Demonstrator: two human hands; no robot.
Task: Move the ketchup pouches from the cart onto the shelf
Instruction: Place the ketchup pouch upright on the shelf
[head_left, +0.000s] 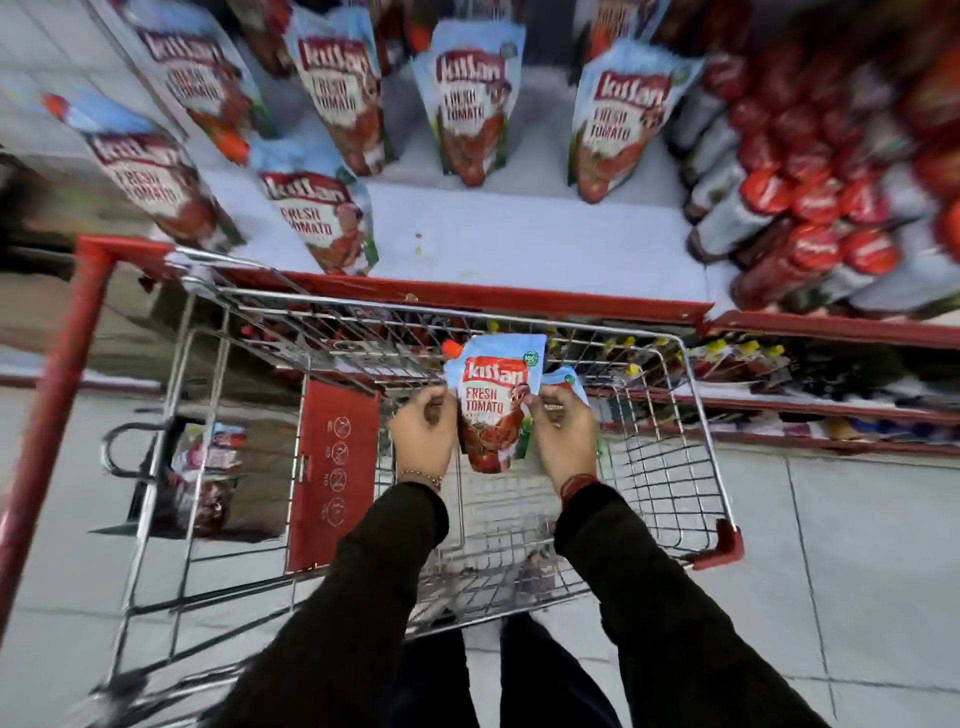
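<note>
Head view, one frame, motion blur at the edges. Your left hand (423, 431) pinches the left edge of a ketchup pouch (493, 402), fingers curled round its side; your right hand (563, 434) is closed on the right edge and seems also to hold a second pouch (566, 379) tucked behind, of which only a pale blue corner shows. The held pouch stands upright above the cart (696, 441), label toward you, red spout cap at its top left corner, well short of the shelf (519, 239). Judgement: this is the lift-out step, with the carry to the shelf not yet begun. To do it well, keep the grip on the side seams rather than the soft belly, lift clear of the cart's front wire rim, and set the pouch down on its gusseted base in the bare white patch between the front pouch (322, 218) and the bottles (810, 208). Materials: the pouch is glossy flexible film, flat at the top and bulging toward the bottom; it will likely sag or tip if set down off its base, as the leaning shelf pouches (472, 104) suggest. The cart is thin chromed wire mesh with red plastic corners and a red flap. The shelf deck is matt white with a red front lip; a few small specks lie on it.
</note>
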